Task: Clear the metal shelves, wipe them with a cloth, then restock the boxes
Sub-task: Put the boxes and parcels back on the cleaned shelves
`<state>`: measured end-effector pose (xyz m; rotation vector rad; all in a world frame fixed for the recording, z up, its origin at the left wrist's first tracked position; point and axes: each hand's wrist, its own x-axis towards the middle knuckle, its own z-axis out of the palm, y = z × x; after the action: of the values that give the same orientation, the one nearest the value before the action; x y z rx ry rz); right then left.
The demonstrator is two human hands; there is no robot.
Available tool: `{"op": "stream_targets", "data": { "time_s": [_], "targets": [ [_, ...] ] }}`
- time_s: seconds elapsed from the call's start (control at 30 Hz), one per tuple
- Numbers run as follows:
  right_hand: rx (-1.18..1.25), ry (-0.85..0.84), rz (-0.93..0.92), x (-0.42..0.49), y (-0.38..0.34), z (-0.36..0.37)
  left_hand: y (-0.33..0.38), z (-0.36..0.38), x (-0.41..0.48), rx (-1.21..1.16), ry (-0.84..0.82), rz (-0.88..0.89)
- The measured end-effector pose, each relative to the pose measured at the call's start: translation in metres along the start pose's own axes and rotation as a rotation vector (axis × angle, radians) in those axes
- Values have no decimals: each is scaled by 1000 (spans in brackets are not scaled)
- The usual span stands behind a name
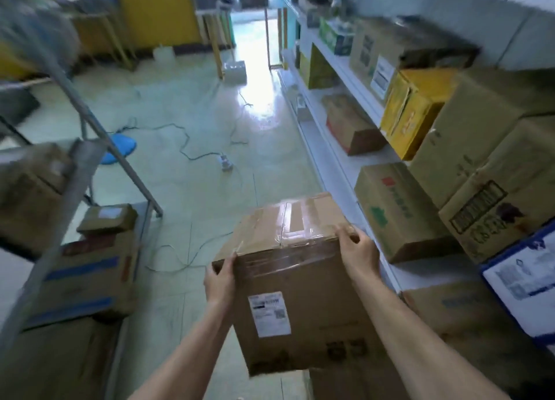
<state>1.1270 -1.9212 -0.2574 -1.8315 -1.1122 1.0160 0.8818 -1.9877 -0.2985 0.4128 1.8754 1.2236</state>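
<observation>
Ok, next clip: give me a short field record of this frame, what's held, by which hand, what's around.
held: taped cardboard box, white label facing camera
left hand: grips box's upper left edge
right hand: grips box's upper right corner
right side: white shelves stocked with cartons
left side: grey metal rack holding more cartons
floor: loose cables

A thin black cable (183, 136) snakes across the glossy pale-green floor (192, 195) to a white power strip (225, 162). A blue round base (120, 147) lies well to its left.
</observation>
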Motion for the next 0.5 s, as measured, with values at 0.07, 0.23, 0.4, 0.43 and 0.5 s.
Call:
{"op": "stream_targets", "data": {
  "time_s": [0.07,0.23,0.4,0.43,0.5],
  "targets": [
    [80,-1,-100,-2,-54,17,52,-20,21,-24,53,142],
    [403,17,-507,-33,-233,52,252,-105,46,-241,144,564],
    [725,-115,-925,-62,-390,80,421,-199,-16,-545,161,1069],
    [772,-138,-993,-70,-412,81,439,-212,-30,-573,127,1137],
    [862,-154,-1121,-87,-456,86,476,-241,-60,-584,84,1279]
  ]
}}
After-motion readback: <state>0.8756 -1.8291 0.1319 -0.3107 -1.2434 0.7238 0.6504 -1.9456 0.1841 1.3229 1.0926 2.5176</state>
